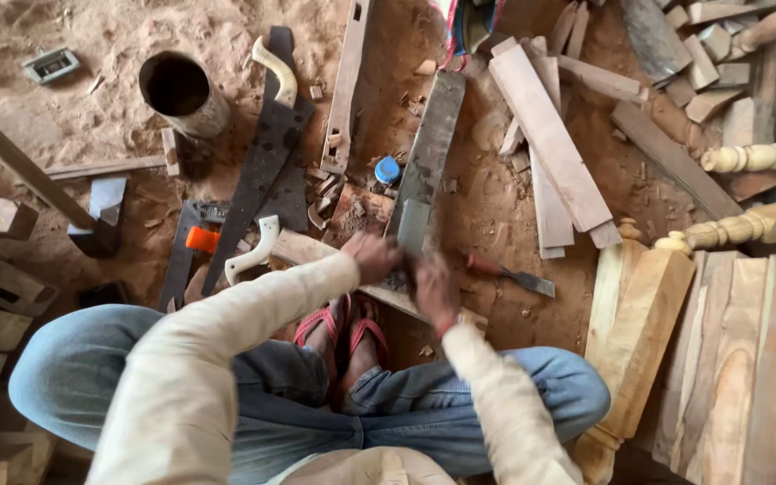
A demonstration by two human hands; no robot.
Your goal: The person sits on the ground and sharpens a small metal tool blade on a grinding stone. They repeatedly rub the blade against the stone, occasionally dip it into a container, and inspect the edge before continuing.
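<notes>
I squat on a sandy floor in red sandals, with both hands low in front of my feet. My left hand (373, 255) is closed around the near end of a long dark plank (430, 144) that runs away from me. My right hand (436, 289) is blurred, with its fingers curled just beside that end; whatever it holds is hidden. A pale wooden board (303, 248) lies crosswise under my hands and feet. A chisel with a reddish handle (507, 273) lies on the sand to the right of my right hand.
Two dark handsaws with pale handles (267, 148) lie to the left, near an orange-handled tool (201, 239), a hatchet (101, 217) and a metal can (183, 92). A blue cap (387, 170) sits by the plank. Loose planks (550, 135), turned balusters (756, 158) and stacked boards (747, 359) crowd the right.
</notes>
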